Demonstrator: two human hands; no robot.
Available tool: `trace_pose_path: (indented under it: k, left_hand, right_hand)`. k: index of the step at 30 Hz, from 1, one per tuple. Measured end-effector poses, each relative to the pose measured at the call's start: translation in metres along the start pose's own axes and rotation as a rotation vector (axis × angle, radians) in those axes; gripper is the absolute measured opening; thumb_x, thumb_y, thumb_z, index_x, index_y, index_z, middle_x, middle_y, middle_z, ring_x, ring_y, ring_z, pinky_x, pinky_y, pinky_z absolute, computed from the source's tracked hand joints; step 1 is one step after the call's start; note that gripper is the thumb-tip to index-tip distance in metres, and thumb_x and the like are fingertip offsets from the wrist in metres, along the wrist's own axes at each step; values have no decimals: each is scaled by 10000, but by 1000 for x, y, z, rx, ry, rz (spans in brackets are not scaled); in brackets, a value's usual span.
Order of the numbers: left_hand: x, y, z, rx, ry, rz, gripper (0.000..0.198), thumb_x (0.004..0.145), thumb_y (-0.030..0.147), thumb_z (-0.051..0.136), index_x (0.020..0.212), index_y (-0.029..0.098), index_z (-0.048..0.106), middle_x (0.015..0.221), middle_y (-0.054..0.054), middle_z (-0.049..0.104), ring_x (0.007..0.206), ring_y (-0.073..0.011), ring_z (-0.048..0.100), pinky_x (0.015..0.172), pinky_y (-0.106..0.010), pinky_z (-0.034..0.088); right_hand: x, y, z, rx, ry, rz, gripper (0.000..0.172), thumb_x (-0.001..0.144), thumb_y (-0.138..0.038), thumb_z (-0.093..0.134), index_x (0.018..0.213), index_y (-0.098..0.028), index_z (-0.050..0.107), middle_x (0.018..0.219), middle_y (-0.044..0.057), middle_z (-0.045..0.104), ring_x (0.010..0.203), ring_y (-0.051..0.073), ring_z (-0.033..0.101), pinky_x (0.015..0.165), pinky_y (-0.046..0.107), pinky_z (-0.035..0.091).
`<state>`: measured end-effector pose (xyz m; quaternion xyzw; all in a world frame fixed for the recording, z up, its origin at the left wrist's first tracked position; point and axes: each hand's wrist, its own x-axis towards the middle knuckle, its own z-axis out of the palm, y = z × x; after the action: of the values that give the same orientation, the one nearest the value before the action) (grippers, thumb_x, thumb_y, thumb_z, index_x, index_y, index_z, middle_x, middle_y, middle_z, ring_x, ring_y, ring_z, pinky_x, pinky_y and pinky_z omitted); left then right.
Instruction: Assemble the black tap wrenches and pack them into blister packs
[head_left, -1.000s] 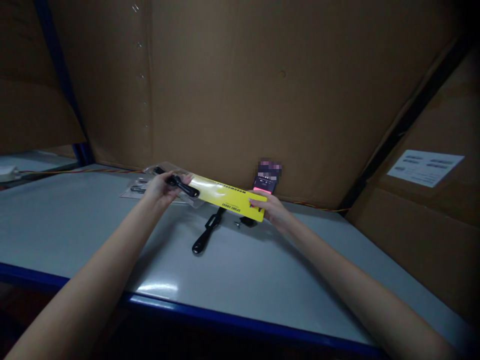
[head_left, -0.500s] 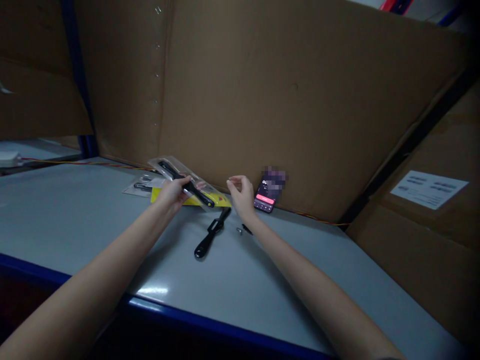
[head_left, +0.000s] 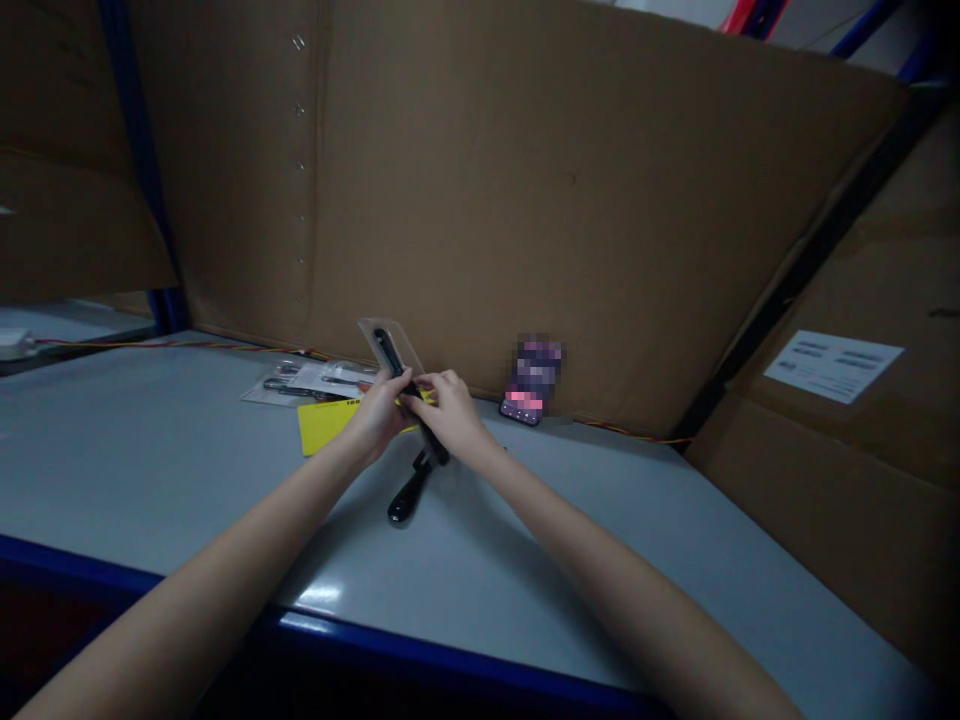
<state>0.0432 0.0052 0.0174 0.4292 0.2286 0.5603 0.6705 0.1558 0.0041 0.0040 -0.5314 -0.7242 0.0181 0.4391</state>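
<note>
My left hand [head_left: 379,415] is closed around a black-handled tool in a clear plastic blister pack [head_left: 388,347], held tilted above the table. From the other side my right hand [head_left: 454,415] pinches the same pack near its middle, fingertips close to my left thumb. The pack's lower end hangs over a loose black spokeshave [head_left: 407,498] on the tabletop, hiding part of it. Behind my left hand lies a yellow card [head_left: 319,425] with dark print.
Several clear bags with black tools [head_left: 277,385] lie at the back left. A phone [head_left: 531,380] leans against the cardboard wall [head_left: 465,200] behind. Thin red and yellow wires [head_left: 217,345] run along the wall's foot. The grey table [head_left: 225,470] has a blue front edge [head_left: 360,640].
My right hand has moved left and taken hold of the blister pack. The pack has turned steeper and shifted right. The yellow card shows more. The view has shifted slightly.
</note>
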Motion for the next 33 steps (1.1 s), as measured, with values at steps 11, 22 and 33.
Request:
trace_pose_path:
  k: [11,22,33]
  left_hand:
    - [-2,-2,2,75,-73,28,211,808,198,551,1003,204,470,882,-20,578,718,-125,590,656,-273,487]
    - [11,11,-18,204,119,66,145,873,261,430,970,199,341,1017,-113,586,579,-159,655,619,-430,542]
    - [25,44,-42,602,137,82,266,699,185,630,912,175,471,901,-60,587,611,-174,656,530,-312,535]
  right_hand:
    - [11,8,-5,428,-25,264,392,549,-286,748,849,-178,519,779,0,606,736,154,590,687,306,486]
    - [1,2,-59,850,14,400,365,562,-194,739,897,-154,599,880,57,684,765,160,646,716,296,506]
    - [-56,43,-104,799,220,315,372,479,-187,793,807,-185,616,800,10,704,771,162,655,761,314,495]
